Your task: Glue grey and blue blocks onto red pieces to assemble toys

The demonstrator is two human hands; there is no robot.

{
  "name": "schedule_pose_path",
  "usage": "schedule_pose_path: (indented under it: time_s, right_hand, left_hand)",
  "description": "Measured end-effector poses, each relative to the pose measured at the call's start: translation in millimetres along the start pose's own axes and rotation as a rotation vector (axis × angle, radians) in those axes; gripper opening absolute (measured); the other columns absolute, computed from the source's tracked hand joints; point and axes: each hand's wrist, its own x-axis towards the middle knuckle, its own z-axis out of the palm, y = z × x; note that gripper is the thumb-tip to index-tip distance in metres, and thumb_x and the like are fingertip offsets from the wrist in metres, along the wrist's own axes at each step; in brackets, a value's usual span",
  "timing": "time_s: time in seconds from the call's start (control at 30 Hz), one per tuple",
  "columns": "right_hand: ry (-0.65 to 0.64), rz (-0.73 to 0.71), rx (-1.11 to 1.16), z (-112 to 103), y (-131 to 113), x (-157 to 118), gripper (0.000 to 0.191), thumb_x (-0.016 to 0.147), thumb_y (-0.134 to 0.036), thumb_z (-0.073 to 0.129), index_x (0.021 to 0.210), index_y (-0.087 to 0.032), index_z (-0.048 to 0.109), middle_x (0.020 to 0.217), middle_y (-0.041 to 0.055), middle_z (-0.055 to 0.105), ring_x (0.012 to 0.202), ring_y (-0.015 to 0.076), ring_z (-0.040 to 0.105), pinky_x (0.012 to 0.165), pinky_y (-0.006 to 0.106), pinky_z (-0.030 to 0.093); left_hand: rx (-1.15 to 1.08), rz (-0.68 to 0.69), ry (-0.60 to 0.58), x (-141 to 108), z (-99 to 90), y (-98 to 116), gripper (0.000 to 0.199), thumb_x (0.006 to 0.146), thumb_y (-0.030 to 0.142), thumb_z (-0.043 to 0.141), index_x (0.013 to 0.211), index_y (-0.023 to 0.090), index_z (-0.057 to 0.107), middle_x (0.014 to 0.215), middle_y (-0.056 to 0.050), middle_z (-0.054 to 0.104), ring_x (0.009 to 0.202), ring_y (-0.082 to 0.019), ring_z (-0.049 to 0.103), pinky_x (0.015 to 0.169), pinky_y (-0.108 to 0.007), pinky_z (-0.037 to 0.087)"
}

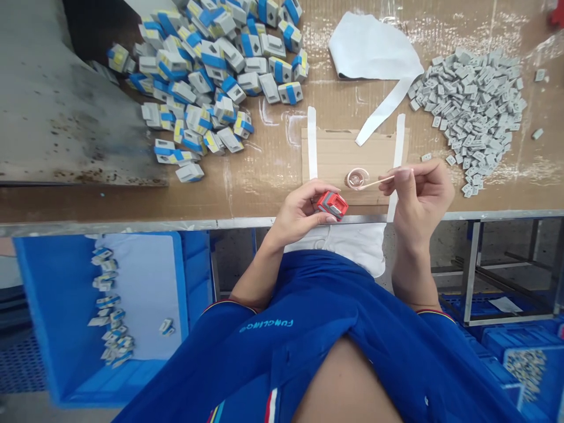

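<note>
1. Two bare hands show in the head view. The left hand is narrow, gripping a red-and-grey part between thumb and fingers at the near edge of the table. A recess in the part faces up, towards the camera.
2. The right hand pinches a thin stick between thumb and fingertips. The stick points left from the fingers, its tip at the near right rim of a small clear cup. Whether the tip is wetted cannot be told.
3. The cup stands beyond the left hand and to the left of the right hand, on a cardboard sheet. Its contents cannot be identified.
4. Step in hand, by judgement: working the stick at the cup, with the part held apart from it.
5. Requirement for the next move, by judgement: a light pinch and a low, controlled tip path that clears the rim without tipping the cup. Any approach to the part requires a steady left-hand grip, recess up and fingers clear.
6. Beyond and to the right of the right hand lies a heap of small grey pieces. Beyond and to the left of the left hand lies a pile of blue-and-grey blocks.
</note>
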Motion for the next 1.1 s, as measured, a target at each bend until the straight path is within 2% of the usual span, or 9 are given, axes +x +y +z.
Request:
schedule_pose_path:
  time_s: [0.13,0.27,0.47,0.67,0.9,1.1]
  right_hand:
    - [-0.054,-0.041,-0.017,-2,-14,-12,0.025,0.103,-0.048,0.078,0.096,-0.027,0.066,0.082,-0.0035,0.078,0.066,0.0141,0.077,0.057,0.029,0.064]
    - [-0.121,-0.035,-0.027,-2,-8,-22,0.015,0.101,-0.041,0.08,0.1,-0.028,0.071,0.09,-0.0024,0.081,0.075,0.0165,0.082,0.064,0.032,0.068]
    - [-0.166,-0.04,-0.02,2,-4,-28,0.013,0.102,-0.04,0.08,0.102,-0.029,0.072,0.091,-0.0027,0.083,0.081,0.0174,0.084,0.07,0.032,0.073]
    - [-0.17,-0.043,-0.016,4,-7,-28,0.014,0.1,-0.04,0.082,0.102,-0.029,0.073,0.091,-0.0033,0.084,0.081,0.0165,0.084,0.07,0.03,0.072]
    - [-0.156,-0.056,-0.041,5,-5,-30,0.015,0.1,-0.041,0.081,0.103,-0.028,0.073,0.092,-0.0028,0.084,0.081,0.0173,0.085,0.071,0.031,0.072]
    - [-0.153,-0.167,-0.092,3,-4,-29,0.011,0.099,-0.033,0.082,0.103,-0.028,0.073,0.092,-0.0023,0.085,0.085,0.0189,0.086,0.072,0.031,0.072]
  left_hand:
    - [-0.002,-0.009,-0.008,0,-0.2,1,0.047,0.081,0.033,0.098,0.123,0.023,0.081,0.116,-0.006,0.075,0.103,-0.017,0.076,0.091,-0.029,0.064]
    - [-0.001,0.011,-0.013,0,-0.2,2,0.046,0.081,0.031,0.097,0.124,0.024,0.081,0.115,-0.006,0.075,0.103,-0.017,0.077,0.09,-0.028,0.064]
    - [0.022,-0.011,-0.001,1,0.6,2,0.047,0.08,0.037,0.098,0.121,0.022,0.081,0.113,-0.007,0.076,0.102,-0.019,0.076,0.092,-0.031,0.064]
    - [0.008,0.05,-0.012,1,0.5,1,0.047,0.081,0.031,0.098,0.124,0.025,0.081,0.112,-0.005,0.076,0.101,-0.016,0.076,0.091,-0.027,0.063]
    - [0.034,0.056,-0.003,1,0.5,1,0.048,0.081,0.035,0.098,0.124,0.023,0.082,0.113,-0.007,0.077,0.102,-0.018,0.078,0.089,-0.027,0.066]
    - [0.016,0.068,-0.013,1,0.3,0,0.047,0.082,0.031,0.097,0.125,0.024,0.081,0.115,-0.006,0.077,0.104,-0.017,0.079,0.089,-0.025,0.066]
